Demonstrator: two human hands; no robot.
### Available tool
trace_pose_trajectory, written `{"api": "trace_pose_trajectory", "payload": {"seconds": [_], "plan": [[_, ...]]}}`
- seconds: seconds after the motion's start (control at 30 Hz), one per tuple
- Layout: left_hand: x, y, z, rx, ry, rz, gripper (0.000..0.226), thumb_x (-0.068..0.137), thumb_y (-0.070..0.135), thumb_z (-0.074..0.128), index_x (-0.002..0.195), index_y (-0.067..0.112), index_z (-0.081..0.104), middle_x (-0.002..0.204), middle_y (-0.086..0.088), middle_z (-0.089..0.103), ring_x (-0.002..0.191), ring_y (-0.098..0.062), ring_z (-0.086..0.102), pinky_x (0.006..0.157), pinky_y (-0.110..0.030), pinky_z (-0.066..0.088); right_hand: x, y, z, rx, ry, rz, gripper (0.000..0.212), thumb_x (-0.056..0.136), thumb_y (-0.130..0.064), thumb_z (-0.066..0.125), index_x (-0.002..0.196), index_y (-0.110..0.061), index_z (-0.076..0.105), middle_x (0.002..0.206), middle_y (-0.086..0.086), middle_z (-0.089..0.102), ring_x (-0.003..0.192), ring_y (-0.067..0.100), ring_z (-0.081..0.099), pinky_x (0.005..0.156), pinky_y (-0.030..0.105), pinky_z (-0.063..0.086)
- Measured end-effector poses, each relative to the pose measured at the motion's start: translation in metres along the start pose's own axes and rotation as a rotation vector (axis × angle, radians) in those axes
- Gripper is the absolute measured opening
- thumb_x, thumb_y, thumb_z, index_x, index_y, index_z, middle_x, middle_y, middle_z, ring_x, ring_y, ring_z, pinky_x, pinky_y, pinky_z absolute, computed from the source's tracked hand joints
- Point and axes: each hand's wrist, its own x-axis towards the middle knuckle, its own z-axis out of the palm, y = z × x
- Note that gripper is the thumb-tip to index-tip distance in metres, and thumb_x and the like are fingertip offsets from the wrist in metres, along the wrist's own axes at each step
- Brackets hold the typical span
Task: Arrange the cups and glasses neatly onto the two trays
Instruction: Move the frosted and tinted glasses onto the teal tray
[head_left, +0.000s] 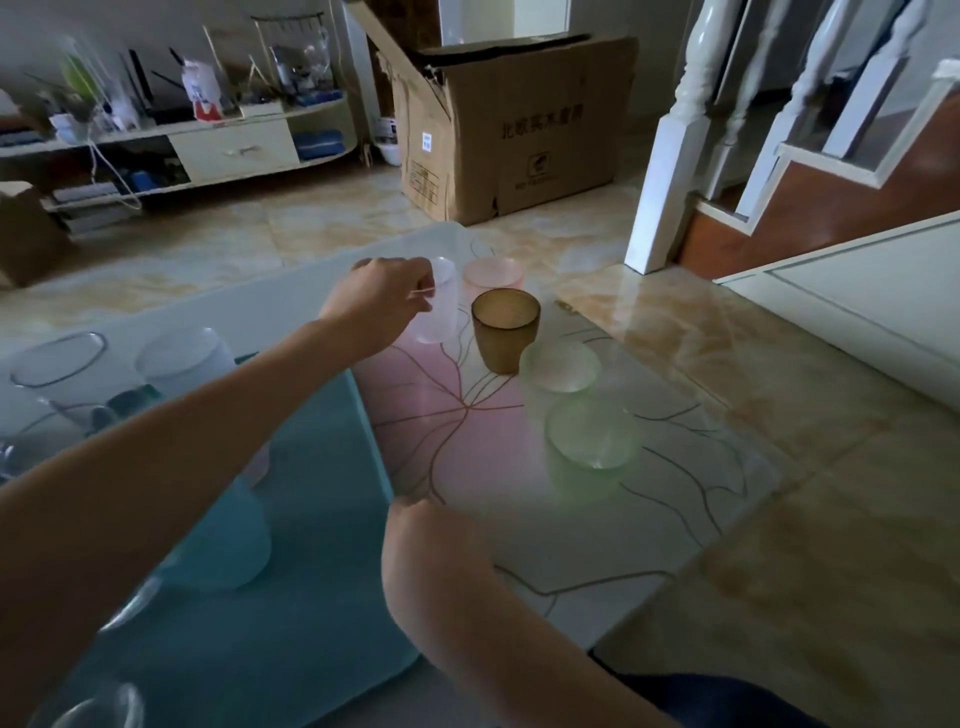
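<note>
Here left hand pinches frosted cup.

A torn cardboard box stands on the tiled floor between a cluttered shelf unit and white stair balusters

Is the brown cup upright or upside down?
Upright: the brown cup stands on the table with its open rim facing up.

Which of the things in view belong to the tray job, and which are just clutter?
Job: white frosted cup gripped by the left hand; pink cup; amber cup; two green cups; teal tray; patterned tray; right hand.
Clutter: cardboard box; shelf unit.
</note>
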Motion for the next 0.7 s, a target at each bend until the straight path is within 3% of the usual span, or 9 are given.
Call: {"api": "trace_pose_trajectory", "payload": {"seconds": [0.1,0.27,0.4,0.63,0.7], "plan": [[-0.033,0.005,-0.044,-0.053,0.024,0.077,0.013,0.085,0.016,0.066,0.095,0.011,0.062,0.099,-0.009,0.07,0.092,-0.029,0.063,0.08,-0.044,0.052,-0.007,0.005,-0.011,-0.07,0.012,-0.038,0.037,0.09,0.003,0.044,0.127,0.0,0.047,0.127,0.016,0.056,0.117,0.031,0.055,0.093,0.037,0.046],[-0.124,0.008,-0.111,0.02,0.024,0.192,0.014,0.08,0.013,0.07,0.093,0.009,0.066,0.091,-0.009,0.071,0.085,-0.028,0.063,0.074,-0.03,0.045,-0.013,-0.003,-0.009,-0.105,0.025,-0.039,0.033,0.092,-0.005,0.044,0.125,-0.003,0.052,0.126,0.014,0.057,0.115,0.031,0.056,0.091,0.036,0.047],[-0.204,0.009,-0.144,0.023,-0.009,0.164,0.014,0.08,0.027,0.063,0.09,0.017,0.064,0.082,0.001,0.067,0.078,-0.021,0.061,0.07,-0.03,0.047,-0.012,-0.003,-0.007,-0.119,0.021,-0.028,0.03,0.094,-0.012,0.045,0.122,-0.006,0.053,0.122,0.011,0.058,0.112,0.029,0.057,0.091,0.036,0.045],[-0.293,0.011,-0.141,0.019,-0.254,0.168,0.015,0.081,0.044,0.047,0.088,0.031,0.051,0.081,0.011,0.066,0.082,-0.015,0.059,0.08,-0.024,0.045,-0.017,-0.003,-0.01,-0.119,0.07,-0.042,0.03,0.094,-0.014,0.044,0.121,-0.008,0.056,0.122,0.014,0.06,0.111,0.032,0.059,0.085,0.034,0.046],[-0.305,0.005,-0.133,0.013,-0.296,0.181,0.014,0.08,0.043,0.048,0.085,0.031,0.052,0.079,0.013,0.066,0.08,-0.015,0.06,0.084,-0.016,0.04,-0.017,-0.005,-0.01,-0.128,0.069,-0.012,0.031,0.093,-0.015,0.046,0.123,-0.01,0.055,0.123,0.012,0.059,0.11,0.032,0.058,0.085,0.033,0.045]]}}
